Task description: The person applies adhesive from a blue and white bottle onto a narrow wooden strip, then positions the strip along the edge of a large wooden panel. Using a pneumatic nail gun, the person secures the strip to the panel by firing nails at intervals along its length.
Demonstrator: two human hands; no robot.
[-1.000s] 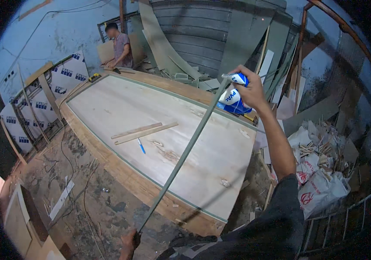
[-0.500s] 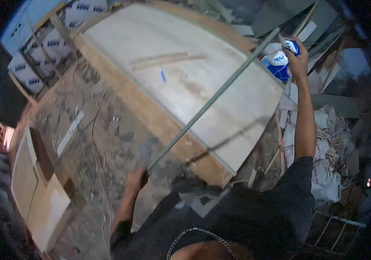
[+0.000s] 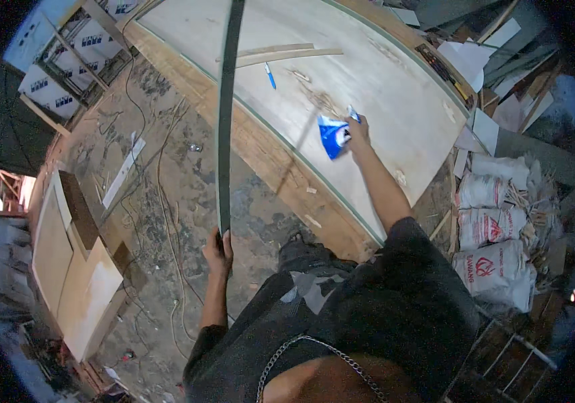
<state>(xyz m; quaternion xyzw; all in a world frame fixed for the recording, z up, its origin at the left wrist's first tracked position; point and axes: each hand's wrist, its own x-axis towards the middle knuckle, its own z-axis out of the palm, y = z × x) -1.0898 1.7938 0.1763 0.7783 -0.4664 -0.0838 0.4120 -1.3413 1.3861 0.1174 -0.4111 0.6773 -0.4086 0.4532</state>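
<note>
My left hand (image 3: pixel 217 252) is closed round the lower end of a long, narrow, dark green strip (image 3: pixel 225 134), which stands steeply and runs past the top of the view. In my right hand (image 3: pixel 359 131) is a crumpled blue-and-white plastic pouch (image 3: pixel 332 137), gripped by its top. Both are over or beside a large pale panel (image 3: pixel 401 141) with green edging and a wooden border (image 3: pixel 260 151). On the panel lie a blue pen (image 3: pixel 270 76) and thin curved wooden strips (image 3: pixel 291 55). Brownish smears mark its surface near the pouch.
Several white sacks (image 3: pixel 495 269) are stacked at the right, next to board offcuts (image 3: pixel 468 60). A ladder-like metal frame (image 3: pixel 512 359) lies lower right. Pale boards (image 3: pixel 86 289) stand at the left. Cables (image 3: pixel 164 208) trail over the stained floor (image 3: pixel 200 181).
The pouch came from beyond the panel's right edge to above its middle, in my right hand. The green strip swung from a rightward slant to nearly upright, and its far end left my right side.
</note>
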